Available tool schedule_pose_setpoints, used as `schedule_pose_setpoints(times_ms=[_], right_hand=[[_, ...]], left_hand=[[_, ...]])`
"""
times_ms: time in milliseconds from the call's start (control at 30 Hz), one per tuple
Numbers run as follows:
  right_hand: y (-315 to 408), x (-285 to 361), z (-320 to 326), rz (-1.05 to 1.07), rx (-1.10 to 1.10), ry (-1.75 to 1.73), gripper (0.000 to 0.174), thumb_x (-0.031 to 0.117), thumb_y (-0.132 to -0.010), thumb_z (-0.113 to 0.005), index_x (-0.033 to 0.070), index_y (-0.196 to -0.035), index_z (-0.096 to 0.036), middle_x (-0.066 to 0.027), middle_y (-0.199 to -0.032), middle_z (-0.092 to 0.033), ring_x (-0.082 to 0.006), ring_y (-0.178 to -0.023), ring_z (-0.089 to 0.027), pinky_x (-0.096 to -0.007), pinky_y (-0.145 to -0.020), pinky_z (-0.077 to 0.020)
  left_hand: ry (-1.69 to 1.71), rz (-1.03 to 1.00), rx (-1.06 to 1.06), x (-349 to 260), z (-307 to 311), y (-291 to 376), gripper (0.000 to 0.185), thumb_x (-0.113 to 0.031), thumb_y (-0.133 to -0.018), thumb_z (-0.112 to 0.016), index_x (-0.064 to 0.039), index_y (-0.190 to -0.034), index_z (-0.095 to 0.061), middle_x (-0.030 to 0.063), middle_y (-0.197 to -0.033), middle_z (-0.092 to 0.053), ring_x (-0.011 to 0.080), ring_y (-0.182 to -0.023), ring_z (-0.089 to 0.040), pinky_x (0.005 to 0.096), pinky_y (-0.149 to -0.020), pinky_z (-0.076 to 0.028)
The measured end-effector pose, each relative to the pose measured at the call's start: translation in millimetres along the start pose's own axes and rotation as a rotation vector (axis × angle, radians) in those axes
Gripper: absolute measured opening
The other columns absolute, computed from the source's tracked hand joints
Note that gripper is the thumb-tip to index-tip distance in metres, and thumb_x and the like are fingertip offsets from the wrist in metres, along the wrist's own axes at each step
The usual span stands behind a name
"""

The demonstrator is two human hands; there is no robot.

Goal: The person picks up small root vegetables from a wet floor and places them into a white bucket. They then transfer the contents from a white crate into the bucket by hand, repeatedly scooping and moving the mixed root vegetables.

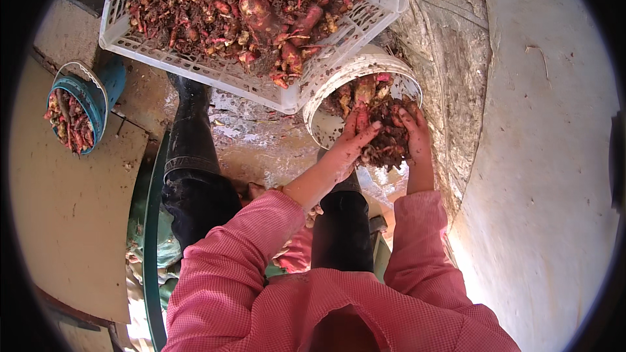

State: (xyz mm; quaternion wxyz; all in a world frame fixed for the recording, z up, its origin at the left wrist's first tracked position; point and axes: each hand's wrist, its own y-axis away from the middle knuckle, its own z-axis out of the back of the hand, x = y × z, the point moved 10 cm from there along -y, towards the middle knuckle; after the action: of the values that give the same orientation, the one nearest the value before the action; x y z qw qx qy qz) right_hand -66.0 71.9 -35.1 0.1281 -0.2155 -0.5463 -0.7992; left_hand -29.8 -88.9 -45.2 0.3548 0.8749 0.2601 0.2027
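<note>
My left hand (pixel 351 141) and my right hand (pixel 416 129) hold a dark, soil-caked clump of reddish root tubers (pixel 387 143) between them. The clump is at the mouth of a white plastic bucket (pixel 318 95), which tilts toward me. More muddy tubers (pixel 364 89) lie inside this bucket; its bottom is partly hidden by them. Soil sticks to the fingers of both hands. Just beyond the bucket is a white slatted plastic crate (pixel 195 76), heaped with soil-covered red and yellowish tubers (pixel 254 14).
At left, a blue bucket (pixel 100 107) with a white handle holds tubers, on a tan board (pixel 73 205). My black boots (pixel 190 127) flank wet, muddy floor (pixel 254 129). A rough stone-like edge (pixel 447 58) and smooth pale surface (pixel 547 132) run along the right.
</note>
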Motion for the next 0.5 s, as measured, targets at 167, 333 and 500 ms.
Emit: schedule_pose_setpoints(times_ms=[167,333,500], right_hand=[[-32.9,1.2,-1.1,0.047,-0.233,0.822,0.051,0.035,-0.091,-0.068,0.01,-0.134,-0.058,-0.0171,-0.119,-0.066,-0.0259,-0.107,-0.065,-0.0389,-0.088,-0.0515],[25.1,126.3,-105.7,0.661,-0.159,0.57,0.036,0.025,-0.086,-0.074,0.003,-0.114,-0.067,-0.0159,-0.105,-0.068,-0.027,-0.098,-0.068,-0.0343,-0.082,-0.0542],[-42.1,176.3,-240.2,0.493,-0.173,0.872,0.085,0.059,-0.076,-0.075,-0.004,-0.129,-0.054,-0.0267,-0.122,-0.061,-0.0365,-0.115,-0.061,-0.0433,-0.098,-0.0478]], left_hand=[[-0.636,-0.072,-0.139,-40.7,49.2,-26.3,0.082,-0.044,-0.092,-0.068,-0.014,-0.153,-0.024,0.0079,-0.145,-0.043,0.0213,-0.123,-0.051,0.0318,-0.092,-0.046],[-0.416,-0.511,-0.153,-158.1,38.2,9.4,0.016,-0.021,-0.099,-0.061,-0.008,-0.109,-0.063,0.003,-0.1,-0.068,0.0133,-0.083,-0.068,0.0249,-0.069,-0.053],[-0.38,-0.823,-0.757,-271.4,104.6,61.0,0.041,-0.025,-0.093,-0.069,-0.002,-0.124,-0.057,0.0126,-0.116,-0.059,0.0231,-0.11,-0.058,0.0344,-0.095,-0.046]])
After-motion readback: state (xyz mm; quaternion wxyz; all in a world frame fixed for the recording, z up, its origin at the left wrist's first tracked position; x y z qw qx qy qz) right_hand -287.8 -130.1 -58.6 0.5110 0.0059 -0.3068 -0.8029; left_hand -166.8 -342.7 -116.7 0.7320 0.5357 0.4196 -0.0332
